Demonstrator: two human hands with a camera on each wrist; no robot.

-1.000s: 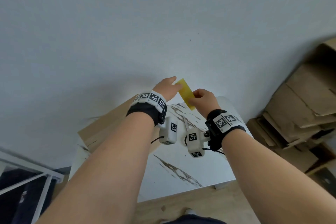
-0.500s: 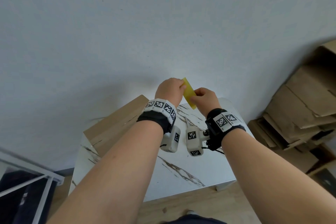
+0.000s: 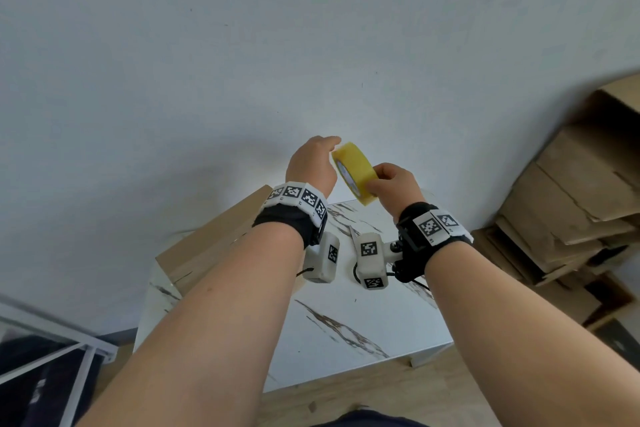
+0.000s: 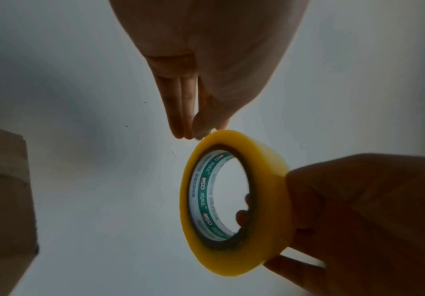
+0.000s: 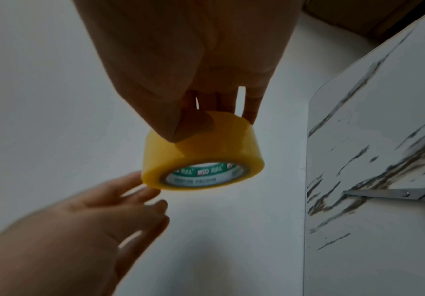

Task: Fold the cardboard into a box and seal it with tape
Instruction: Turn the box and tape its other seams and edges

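Observation:
A yellow tape roll point(image 3: 356, 173) is held up in front of the wall, above the table. My right hand point(image 3: 375, 184) grips it, thumb on the outer band and fingers reaching through the core point(image 4: 242, 216). My left hand point(image 3: 327, 146) is just left of the roll with straight fingers, its fingertips point(image 4: 196, 130) touching the roll's top rim point(image 5: 153, 180). The brown cardboard box point(image 3: 207, 246) lies on the table's left part, behind my left forearm and partly hidden by it.
The white marble-pattern table point(image 3: 363, 322) stands against the wall. Scissors point(image 5: 388, 194) lie on it under my right hand. Flattened cardboard is stacked point(image 3: 571, 201) on the floor at the right. A white metal frame point(image 3: 52, 340) is at lower left.
The roll has turned from edge-on to show its ring. My left hand has uncurled and now only touches the rim with its fingertips. My right hand keeps its grip.

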